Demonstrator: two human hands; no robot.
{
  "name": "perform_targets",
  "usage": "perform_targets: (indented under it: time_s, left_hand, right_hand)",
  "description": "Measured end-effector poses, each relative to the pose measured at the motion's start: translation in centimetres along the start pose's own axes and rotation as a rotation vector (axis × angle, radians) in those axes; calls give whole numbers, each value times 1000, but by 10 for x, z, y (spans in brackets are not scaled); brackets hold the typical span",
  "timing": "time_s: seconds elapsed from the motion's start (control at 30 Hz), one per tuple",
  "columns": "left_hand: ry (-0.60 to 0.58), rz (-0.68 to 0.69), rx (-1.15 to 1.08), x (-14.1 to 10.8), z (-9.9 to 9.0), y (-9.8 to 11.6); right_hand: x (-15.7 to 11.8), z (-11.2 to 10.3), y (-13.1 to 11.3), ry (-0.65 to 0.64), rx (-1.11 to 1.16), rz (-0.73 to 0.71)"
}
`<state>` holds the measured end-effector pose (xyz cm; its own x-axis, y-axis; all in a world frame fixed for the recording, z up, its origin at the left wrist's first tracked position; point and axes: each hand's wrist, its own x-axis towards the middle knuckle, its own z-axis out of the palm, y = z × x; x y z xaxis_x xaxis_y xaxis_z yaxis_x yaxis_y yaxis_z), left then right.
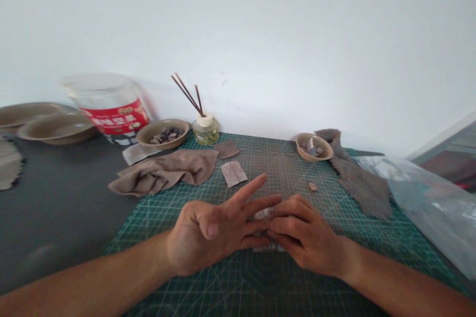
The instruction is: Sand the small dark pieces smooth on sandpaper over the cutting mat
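Note:
My left hand is turned palm up over the green cutting mat, its fingers spread and pointing right. The bent fingers of my right hand meet its fingertips from the right; whatever they may pinch is hidden. Behind and between the fingers a pale, whitish piece shows in part, lying low near the mat. Just beyond my left hand lie a light square piece and a brown square piece. A small pinkish chip rests on the mat beyond my right hand.
A bowl of dark chips, a reed diffuser and a brown cloth are at the back left, near a red-labelled tub. At right are a small bowl, a grey cloth and a plastic bag.

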<state>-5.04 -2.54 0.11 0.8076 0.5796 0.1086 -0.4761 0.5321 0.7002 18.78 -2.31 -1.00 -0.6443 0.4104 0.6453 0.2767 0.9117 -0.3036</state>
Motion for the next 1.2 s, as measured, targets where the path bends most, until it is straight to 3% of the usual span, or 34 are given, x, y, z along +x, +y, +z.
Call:
perform_targets:
  time_s: [0.27, 0.5, 0.77, 1.03, 1.13, 1.2]
  left_hand:
    - [6, -16, -23, -3, -2, 2]
    - [-32, 18, -102, -3, -4, -1]
    - [-18, 20, -69, -2, -2, -1]
    - [44, -6, 13, -1, 1, 5]
    - [74, 60, 178, -6, 0, 6]
    - [179, 150, 541, -11, 1, 5]
  right_hand:
    - [-2, -7, 2, 113, 27, 83]
    - [-3, -11, 4, 106, -14, 83]
    - [1, -4, -2, -82, -22, 31]
    - [-2, -1, 2, -80, -59, 6]
    - [-3, -6, 2, -29, -43, 36]
    - [-2, -8, 2, -40, -44, 60]
